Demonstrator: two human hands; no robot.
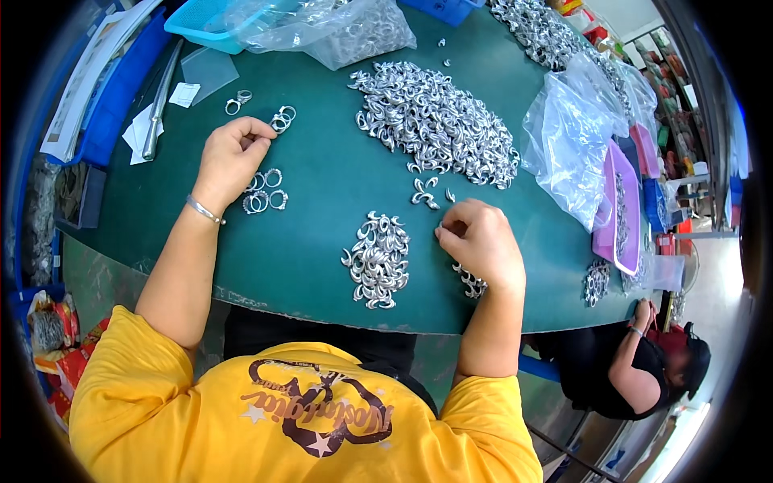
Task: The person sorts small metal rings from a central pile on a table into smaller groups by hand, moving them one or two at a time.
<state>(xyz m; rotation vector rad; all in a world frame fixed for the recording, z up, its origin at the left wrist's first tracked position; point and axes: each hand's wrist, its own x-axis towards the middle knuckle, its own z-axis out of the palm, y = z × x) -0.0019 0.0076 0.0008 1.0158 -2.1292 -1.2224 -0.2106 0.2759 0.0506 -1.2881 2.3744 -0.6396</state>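
Note:
My left hand [233, 157] is closed in a pinch at the edge of a few silver-coloured rings [282, 119], its fingertips touching the nearest ring. Two more rings [237, 101] lie just beyond it, and several others [264, 191] sit by my left wrist. My right hand [481, 241] has its fingers curled together low over the table; whatever is between them is hidden. Several crescent-shaped metal pieces [424, 193] are scattered just beyond it. To its left lies a small pile of crescents [377, 262], and another little group [469, 282] is partly covered by my right forearm.
A large heap of metal crescents [435, 121] occupies the green table [314, 193]. Clear plastic bags [572, 137] and a purple tray [618, 209] stand at right. A tapered metal rod [161, 105] and a turquoise basket [205, 24] are at left. Another person [636, 370] sits at the right edge.

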